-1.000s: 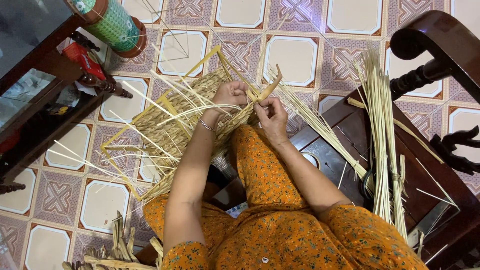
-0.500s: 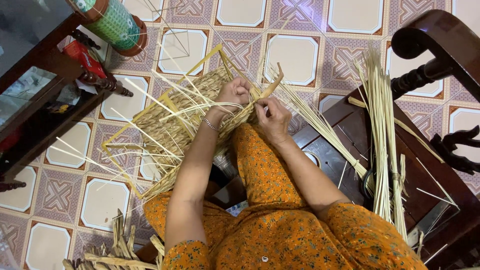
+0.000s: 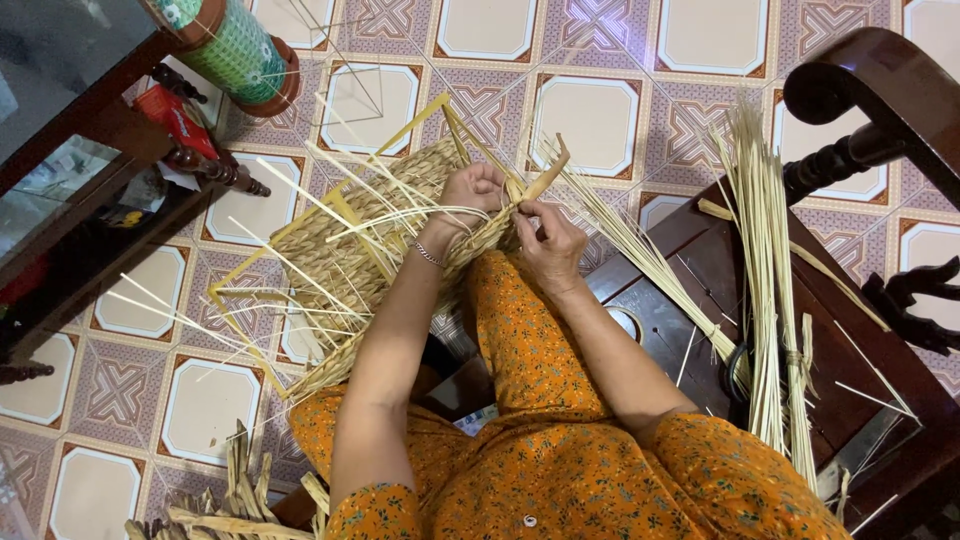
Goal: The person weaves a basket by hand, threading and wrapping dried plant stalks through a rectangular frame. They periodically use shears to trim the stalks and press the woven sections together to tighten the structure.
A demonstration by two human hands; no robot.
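Hands (image 3: 510,215) shifted slightly on basket (image 3: 350,260) above tiled floor (image 3: 590,120).

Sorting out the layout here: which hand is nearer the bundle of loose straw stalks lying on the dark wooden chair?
Right. The right hand pinches strands at the woven basket rim, on the side facing the straw bundle; the left hand grips the rim farther away.

A small red packet (image 3: 180,122) with pale printing lies on the dark shelf at the far left, just below a green-netted cylindrical container (image 3: 232,55) with brown end rims
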